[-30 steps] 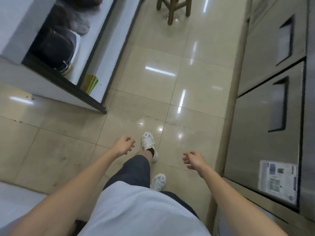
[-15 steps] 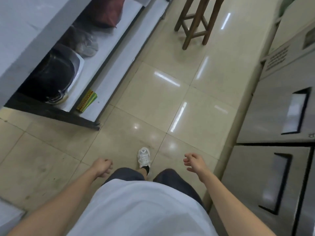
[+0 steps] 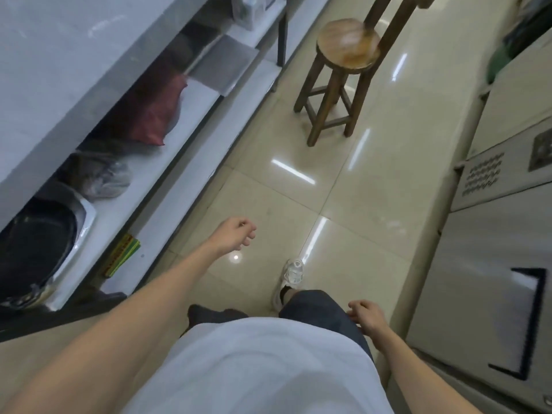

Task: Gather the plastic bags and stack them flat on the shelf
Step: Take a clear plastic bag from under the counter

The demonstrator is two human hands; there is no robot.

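Observation:
A low white shelf [image 3: 191,162] runs under the grey counter on my left. On it lie a dark red plastic bag [image 3: 146,115], a crumpled clear-grey plastic bag [image 3: 104,177] and a black bag or pan in a white basin [image 3: 38,243]. My left hand [image 3: 236,237] hangs over the floor beside the shelf edge, fingers loosely curled, holding nothing. My right hand [image 3: 366,319] sits low by my right thigh, fingers loosely bent and empty.
A round wooden stool [image 3: 340,76] stands ahead in the aisle. Steel fridge cabinets [image 3: 493,279] line the right side. A yellow-green flat item [image 3: 122,255] lies at the shelf's front edge. A grey flat tray [image 3: 227,64] rests farther along the shelf. Glossy tiled floor [image 3: 298,189] lies between.
I have walked forward along the aisle; the stool and more of the shelf have come into view. My left hand swung forward, my right hand dropped back beside my thigh.

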